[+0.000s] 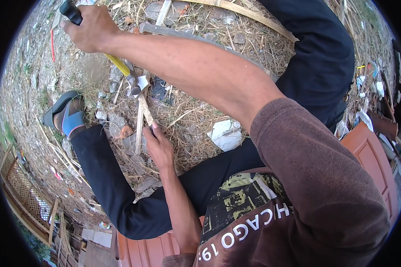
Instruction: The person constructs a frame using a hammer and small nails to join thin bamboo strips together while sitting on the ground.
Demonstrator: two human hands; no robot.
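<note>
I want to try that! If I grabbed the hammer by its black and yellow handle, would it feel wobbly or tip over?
Probably stiff, not wobbly: the hammer stays straight in the right hand. Likely top-heavy, since its metal head sits far from the grip. The black grip probably resists slipping. The thin wooden stick in the left hand looks lighter.

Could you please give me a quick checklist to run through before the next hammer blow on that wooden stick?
1. Right hand grips the hammer by its handle end: ok.
2. Left hand holds the wooden stick steady: ok.
3. Left fingers clear of the hammer head: not ok, they sit close below it.
4. Sandalled foot away from the strike spot: ok.
5. Firm surface under the stick: cannot tell, straw and rubble hide it.
</note>
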